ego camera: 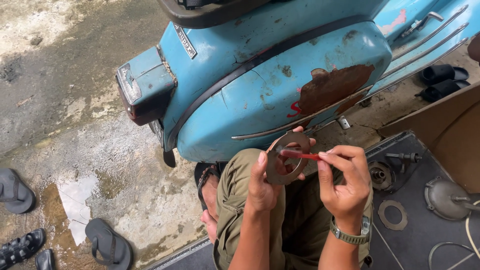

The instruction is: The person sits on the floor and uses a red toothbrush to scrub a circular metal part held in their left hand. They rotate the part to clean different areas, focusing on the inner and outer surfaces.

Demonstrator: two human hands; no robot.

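Note:
My left hand holds up a flat rusty-brown metal ring plate in front of my knees. My right hand pinches a thin red-handled tool whose tip rests against the plate's face. A watch sits on my right wrist. Both hands hover over my olive trousers, just below the side panel of an old light-blue scooter with rust patches.
A dark floor mat at right carries a second ring plate, a round grey metal cover and small engine parts. A cardboard sheet leans nearby. Sandals and slippers lie on wet concrete at left.

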